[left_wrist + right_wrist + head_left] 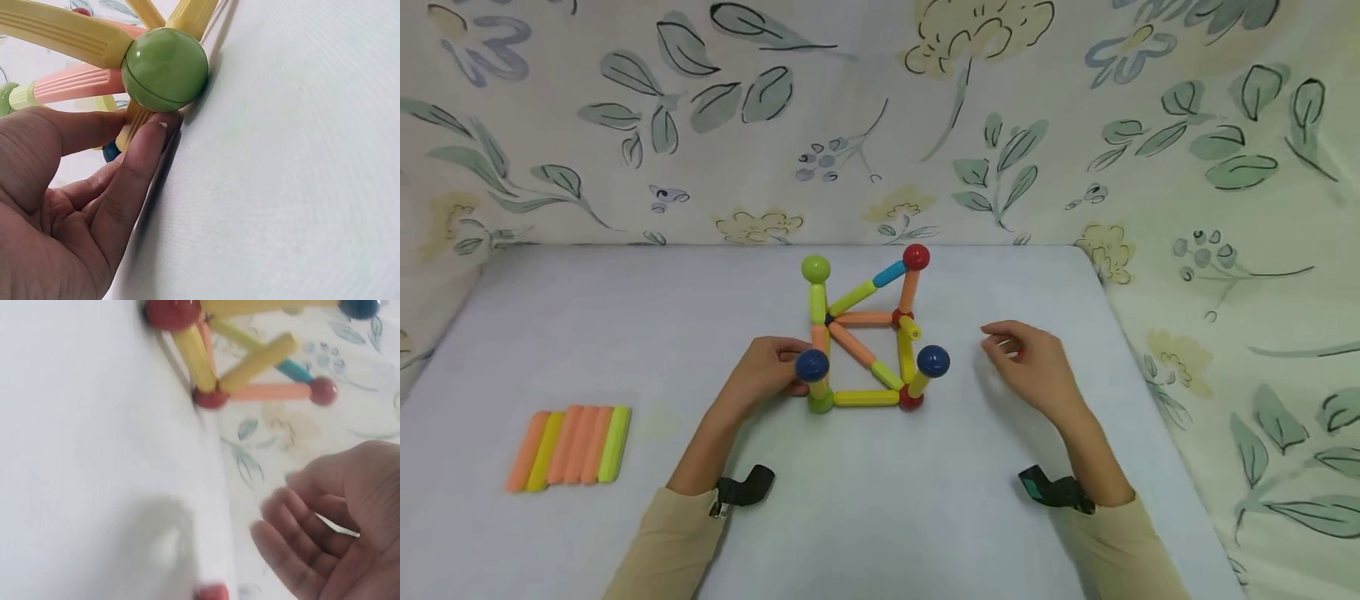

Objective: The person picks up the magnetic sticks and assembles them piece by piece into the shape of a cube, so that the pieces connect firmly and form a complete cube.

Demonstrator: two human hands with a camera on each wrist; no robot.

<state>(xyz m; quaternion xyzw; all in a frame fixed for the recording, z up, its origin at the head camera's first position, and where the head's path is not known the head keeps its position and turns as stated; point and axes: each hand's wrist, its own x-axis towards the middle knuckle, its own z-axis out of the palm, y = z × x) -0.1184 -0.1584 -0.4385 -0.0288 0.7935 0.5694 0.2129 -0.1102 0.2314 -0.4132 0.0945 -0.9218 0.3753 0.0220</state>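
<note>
A frame of magnetic rods and balls stands mid-table. My left hand (766,371) is at its left side. In the left wrist view its thumb and fingers pinch a yellow rod (135,122) beside the green ball (165,69). Two blue balls (933,362) top short yellow rods at the near corners. At the far corners, a lime ball (816,268) and a red ball (916,257) sit on raised rods. A loose yellow rod end (912,328) juts from the right far joint. My right hand (1032,367) hovers right of the frame, fingers loosely curled, holding nothing.
A row of loose orange, yellow and lime rods (571,444) lies on the white table (925,508) at left. A small red piece (212,592), mostly hidden by my right hand in the head view, lies near it. A floral cloth (865,108) hangs behind.
</note>
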